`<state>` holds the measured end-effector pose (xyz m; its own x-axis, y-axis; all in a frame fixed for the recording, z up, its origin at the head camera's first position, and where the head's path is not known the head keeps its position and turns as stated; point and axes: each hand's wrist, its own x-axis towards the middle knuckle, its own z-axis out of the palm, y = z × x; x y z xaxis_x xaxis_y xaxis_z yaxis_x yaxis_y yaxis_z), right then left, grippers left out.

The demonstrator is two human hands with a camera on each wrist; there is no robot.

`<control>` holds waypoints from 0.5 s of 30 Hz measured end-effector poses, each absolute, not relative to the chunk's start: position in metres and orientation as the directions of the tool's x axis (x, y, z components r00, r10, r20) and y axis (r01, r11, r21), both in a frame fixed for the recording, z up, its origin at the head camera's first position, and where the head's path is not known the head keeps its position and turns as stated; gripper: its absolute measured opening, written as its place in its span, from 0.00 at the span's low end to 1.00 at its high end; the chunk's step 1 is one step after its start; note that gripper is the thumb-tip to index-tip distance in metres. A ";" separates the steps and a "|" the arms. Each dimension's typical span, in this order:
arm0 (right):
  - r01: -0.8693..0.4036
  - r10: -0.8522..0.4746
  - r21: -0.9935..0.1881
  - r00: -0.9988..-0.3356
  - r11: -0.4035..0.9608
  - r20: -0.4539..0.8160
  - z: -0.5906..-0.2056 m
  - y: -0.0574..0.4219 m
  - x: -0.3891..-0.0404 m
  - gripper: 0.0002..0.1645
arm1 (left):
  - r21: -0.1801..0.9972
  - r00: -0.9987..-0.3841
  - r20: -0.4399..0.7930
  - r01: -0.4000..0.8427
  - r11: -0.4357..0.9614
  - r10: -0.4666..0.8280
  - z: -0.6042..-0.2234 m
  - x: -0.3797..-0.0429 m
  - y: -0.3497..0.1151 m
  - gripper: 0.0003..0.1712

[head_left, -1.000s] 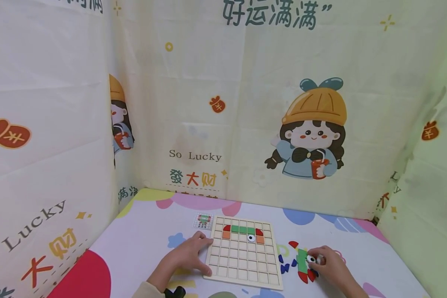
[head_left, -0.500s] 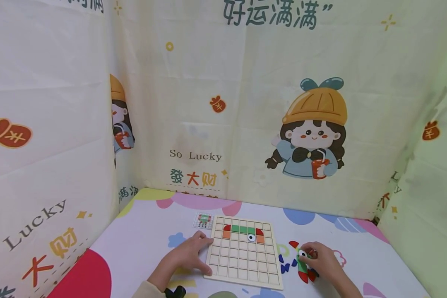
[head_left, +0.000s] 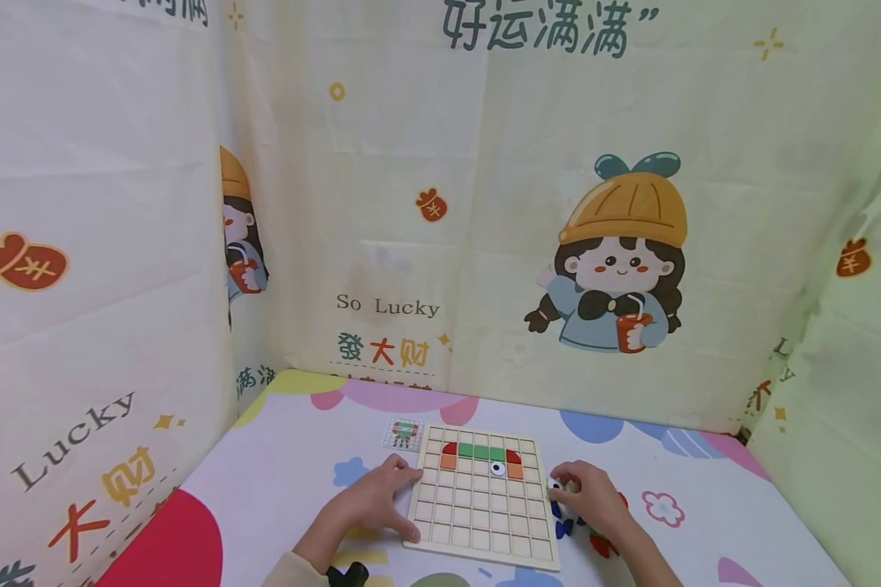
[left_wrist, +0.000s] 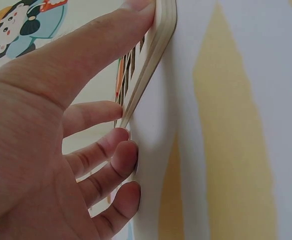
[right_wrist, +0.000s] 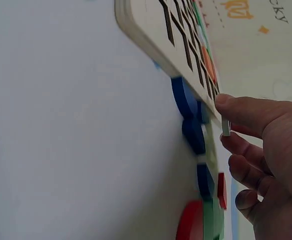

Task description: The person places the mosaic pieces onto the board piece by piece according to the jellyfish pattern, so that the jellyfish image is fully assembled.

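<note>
"What is held in the board [head_left: 484,518]?"

"Two red pieces [head_left: 449,448], three green pieces [head_left: 480,452], two orange pieces [head_left: 515,470] and one eye [head_left: 498,468] are seated in the second and third rows from the far edge."

"And the hands?"

"The left edge is touched by the left hand [head_left: 370,499], spread and ungrasping. A second eye [right_wrist: 226,126] is pinched by the right hand [head_left: 591,497], just beside the right edge."

"Is room left there?"

"Little; that side is crowded by four blue pieces [right_wrist: 193,135]. One card [head_left: 402,434] is seen beyond the left edge."
</note>
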<state>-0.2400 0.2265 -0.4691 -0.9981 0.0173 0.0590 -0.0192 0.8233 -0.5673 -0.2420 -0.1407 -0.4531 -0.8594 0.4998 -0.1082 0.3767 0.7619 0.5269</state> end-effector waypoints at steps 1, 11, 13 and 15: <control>-0.018 0.019 -0.575 -0.998 0.818 0.058 -0.470 0.223 -0.242 0.15 | 0.528 -0.859 -0.107 0.377 0.761 0.500 -0.453 -0.242 -0.140 0.53; -0.068 -0.025 -0.580 -0.996 0.812 0.081 -0.471 0.194 -0.261 0.15 | 0.517 -0.864 -0.113 0.370 0.772 0.490 -0.454 -0.243 -0.140 0.53; -0.077 -0.036 -0.594 -0.996 0.801 0.080 -0.470 0.189 -0.262 0.15 | 0.517 -0.863 -0.116 0.370 0.772 0.491 -0.454 -0.244 -0.140 0.53; -0.083 -0.044 -0.595 -0.996 0.800 0.080 -0.470 0.184 -0.264 0.15 | 0.519 -0.864 -0.121 0.364 0.773 0.488 -0.454 -0.244 -0.140 0.52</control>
<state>-0.2642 0.1841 -0.4702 -0.9958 -0.0435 0.0803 -0.0829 0.7995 -0.5949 -0.2436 -0.1402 -0.4535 -0.8641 0.4884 -0.1212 0.3644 0.7734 0.5187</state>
